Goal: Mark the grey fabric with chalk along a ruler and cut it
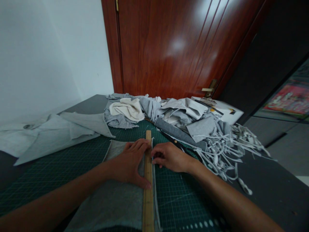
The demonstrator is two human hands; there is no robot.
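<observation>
A grey fabric piece [118, 199] lies on the green cutting mat [178, 199], with a wooden ruler [148, 206] laid lengthwise along its right edge. My left hand [131, 164] is spread flat over the fabric, its thumb and fingertips pressing on the ruler. Just right of the ruler, my right hand [170, 157] is closed in a pinch at the fabric's edge. Something small and thin shows at its fingertips, too hidden to name.
Light grey fabric [65, 132] spreads across the left side. Behind the mat are heaped cloths, a white cloth [126, 109] and a dark grey roll [178, 132]. Dark scissors [175, 141] lie beside the roll. Tangled fabric strips [222, 154] cover the right. A door [164, 48] stands behind.
</observation>
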